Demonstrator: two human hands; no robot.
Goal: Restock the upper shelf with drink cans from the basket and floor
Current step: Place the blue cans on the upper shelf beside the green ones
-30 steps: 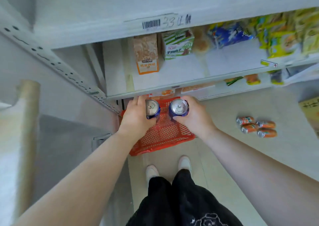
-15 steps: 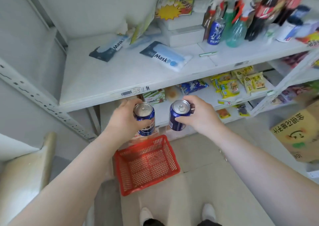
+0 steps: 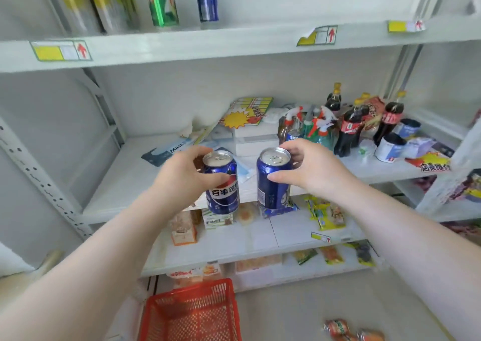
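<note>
Hands at centre frame, each holding an upright drink can before white metal shelving.
The left hand point(image 3: 182, 176) curls thumb and fingers round a blue aluminium Pepsi can point(image 3: 222, 192); the right hand point(image 3: 312, 169) grips a plain blue aluminium can point(image 3: 273, 182) likewise, the two cans slightly apart. The white upper shelf point(image 3: 234, 44) crosses the top of the frame, bearing a green can point(image 3: 161, 2) and a dark blue can point(image 3: 207, 1). A red plastic mesh basket point(image 3: 192, 314) sits bottom centre, orange cans point(image 3: 346, 330) lower right on the floor.
</note>
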